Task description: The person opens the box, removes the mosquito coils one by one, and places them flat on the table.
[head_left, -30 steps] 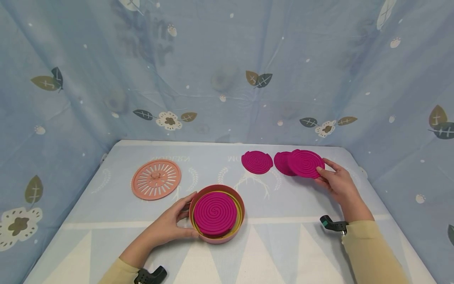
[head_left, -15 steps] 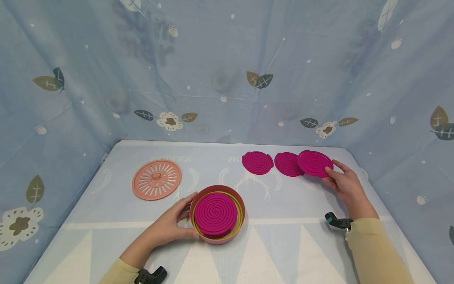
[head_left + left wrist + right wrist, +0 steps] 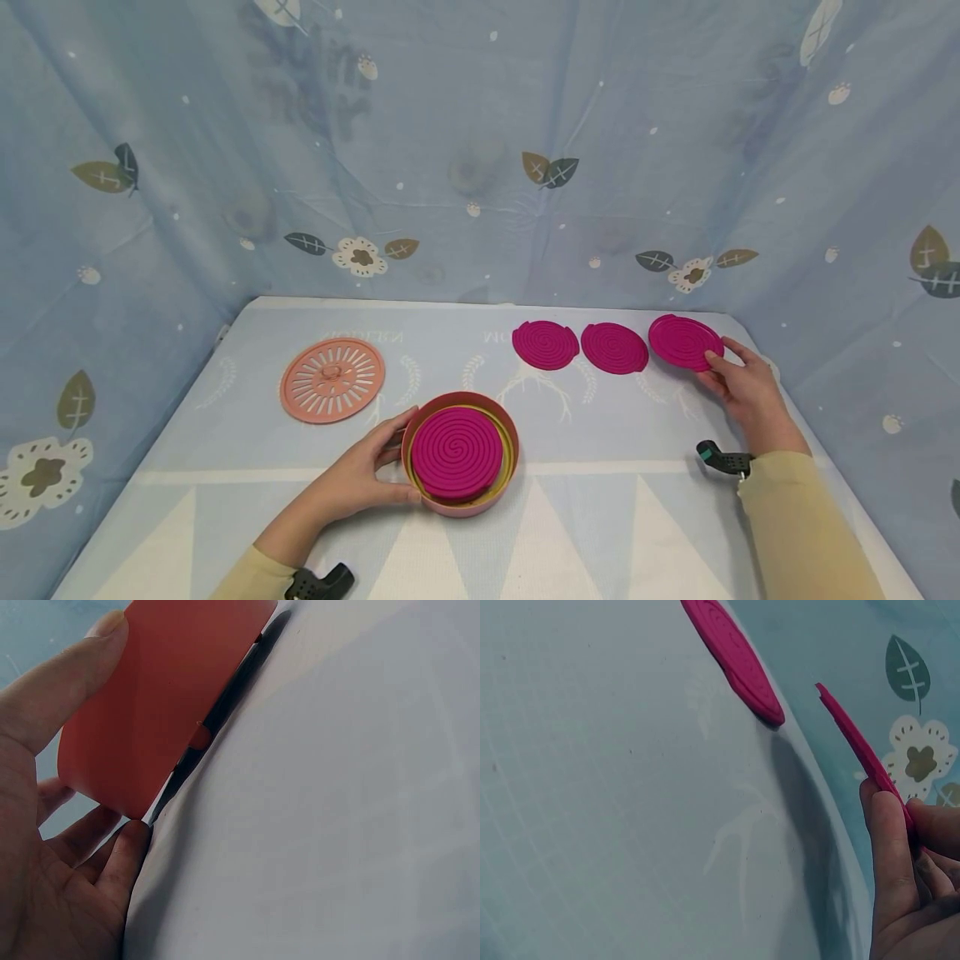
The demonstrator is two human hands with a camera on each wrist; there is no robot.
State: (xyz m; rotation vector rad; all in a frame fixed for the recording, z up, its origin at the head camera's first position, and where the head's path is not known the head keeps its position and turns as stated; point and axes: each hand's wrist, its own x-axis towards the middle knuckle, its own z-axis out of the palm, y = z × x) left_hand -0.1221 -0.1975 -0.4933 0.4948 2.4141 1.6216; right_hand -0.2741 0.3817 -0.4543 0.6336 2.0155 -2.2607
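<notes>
My left hand [image 3: 367, 471] grips the side of a round pinkish-red holder [image 3: 513, 467], thumb at the near side and fingers round the left. Inside the holder a yellowish ring surrounds a magenta spiral-patterned coaster [image 3: 457, 452]. In the left wrist view the holder's smooth outer wall [image 3: 165, 682] lies between thumb and fingers, its base close to the table. My right hand [image 3: 750, 396] pinches another magenta coaster [image 3: 684, 342] by its right edge. The right wrist view shows that coaster [image 3: 859, 746] edge-on and raised off the table, between thumb and fingers.
Two more magenta coasters lie flat at the back of the table, one left [image 3: 545, 345] and one right [image 3: 615, 348], just left of the held one. A round slotted salmon lid [image 3: 332, 380] with a small ring knob lies at the left. Patterned cloth [image 3: 480, 167] hangs behind the table.
My right hand has carried its coaster to the right, off the one it overlapped, which now shows whole. The left hand and the holder have stayed in place.
</notes>
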